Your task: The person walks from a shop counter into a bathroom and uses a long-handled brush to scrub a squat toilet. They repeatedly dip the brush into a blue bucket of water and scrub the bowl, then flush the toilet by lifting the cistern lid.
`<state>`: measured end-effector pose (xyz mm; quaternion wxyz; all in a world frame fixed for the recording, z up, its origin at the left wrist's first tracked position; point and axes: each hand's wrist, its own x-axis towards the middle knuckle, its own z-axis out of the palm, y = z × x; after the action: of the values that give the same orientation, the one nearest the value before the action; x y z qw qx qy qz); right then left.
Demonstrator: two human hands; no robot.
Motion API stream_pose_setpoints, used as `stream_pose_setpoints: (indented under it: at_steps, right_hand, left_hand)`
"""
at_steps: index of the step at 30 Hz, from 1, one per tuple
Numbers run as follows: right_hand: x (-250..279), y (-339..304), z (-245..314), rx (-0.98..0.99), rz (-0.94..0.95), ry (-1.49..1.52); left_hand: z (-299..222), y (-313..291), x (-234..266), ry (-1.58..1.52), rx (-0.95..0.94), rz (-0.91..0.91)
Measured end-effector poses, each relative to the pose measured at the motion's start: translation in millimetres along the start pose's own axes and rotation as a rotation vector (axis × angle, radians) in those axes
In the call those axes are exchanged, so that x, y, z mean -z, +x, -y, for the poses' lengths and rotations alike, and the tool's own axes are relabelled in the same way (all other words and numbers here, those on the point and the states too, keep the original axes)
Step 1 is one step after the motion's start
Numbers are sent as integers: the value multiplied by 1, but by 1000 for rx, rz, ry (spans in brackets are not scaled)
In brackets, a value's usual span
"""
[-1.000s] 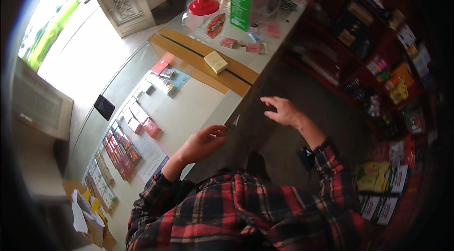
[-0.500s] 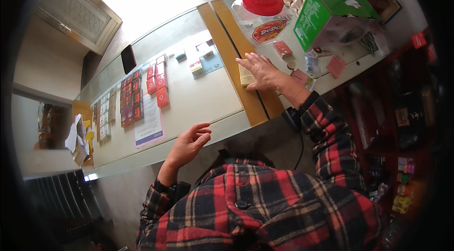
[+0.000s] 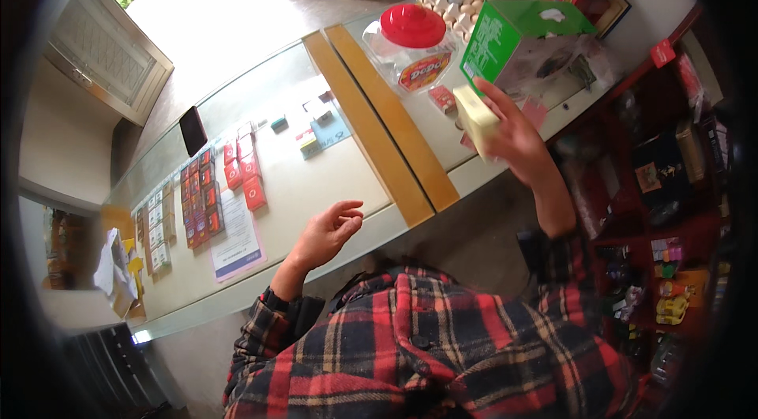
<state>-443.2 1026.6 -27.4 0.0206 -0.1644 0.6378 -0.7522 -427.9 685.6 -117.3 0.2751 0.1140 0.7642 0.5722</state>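
My right hand (image 3: 519, 139) grips a pale yellow box (image 3: 476, 121), lifted and tilted over the right part of the glass counter (image 3: 347, 182); it is slightly blurred. Loosely bent and holding nothing, my left hand (image 3: 328, 237) hovers near the counter's front edge. Ahead of it, small red boxes (image 3: 251, 182) stand in short rows beside a block of dark red boxes (image 3: 201, 198). Close to the yellow box lies a small red and white packet (image 3: 442, 99), partly covered from view by the jar and the box's side.
A clear jar with a red lid (image 3: 413, 26), a green carton (image 3: 505, 40) and an egg tray (image 3: 458, 1) crowd the far right. Wooden strips (image 3: 379, 119) cross the counter. A black phone (image 3: 193, 131) lies at the far left edge. Shelves (image 3: 632, 241) stand at right.
My right hand has picked up the pale yellow box from the wooden strip and carried it right and upward. My left hand stays loosely bent. The view has shifted slightly.
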Motion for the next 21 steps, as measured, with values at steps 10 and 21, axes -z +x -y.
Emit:
stream_pose_setpoints:
  at_steps: [10,21]
  right_hand:
    - [-30,-17,37,212,-84,-55]
    - [-66,-9,-9,-202,-115,450]
  left_hand:
    - [-3,16,11,6,-18,159]
    - [9,4,21,-122,-47,124]
